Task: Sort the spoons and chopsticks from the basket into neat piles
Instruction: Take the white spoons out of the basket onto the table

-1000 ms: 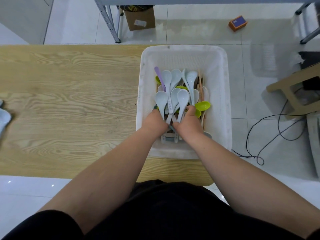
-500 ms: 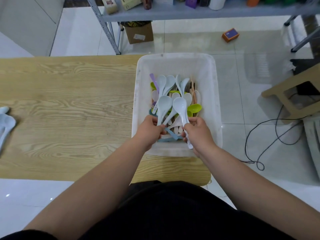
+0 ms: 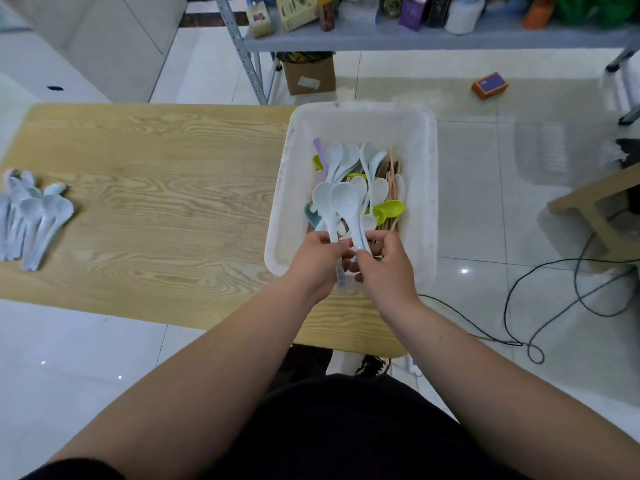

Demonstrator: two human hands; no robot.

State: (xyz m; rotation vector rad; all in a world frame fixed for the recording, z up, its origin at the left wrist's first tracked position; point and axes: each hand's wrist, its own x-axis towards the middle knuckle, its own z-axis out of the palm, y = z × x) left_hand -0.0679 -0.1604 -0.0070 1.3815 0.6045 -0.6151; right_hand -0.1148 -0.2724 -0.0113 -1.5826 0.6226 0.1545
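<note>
A white plastic basket [image 3: 427,188] stands at the right end of the wooden table [image 3: 166,188]. It holds several pale blue spoons, green spoons [image 3: 391,209], a purple one [image 3: 319,152] and wooden chopsticks [image 3: 393,178]. Over its near end my left hand [image 3: 313,261] grips the handle of one pale blue spoon [image 3: 323,202], and my right hand [image 3: 386,265] pinches the handle of another [image 3: 346,202]. Both bowls point away from me, side by side. A pile of pale blue spoons [image 3: 33,216] lies at the table's left end.
A metal shelf [image 3: 415,39] with bottles and boxes stands beyond the table, with a cardboard box [image 3: 308,77] under it. An orange box [image 3: 490,84] lies on the tiled floor. Black cables [image 3: 554,306] and a wooden stool [image 3: 595,209] are to the right.
Both hands have lifted out of the basket's heap toward me, each holding a pale blue spoon. The view has tilted up, bringing the shelf and the left spoon pile into sight.
</note>
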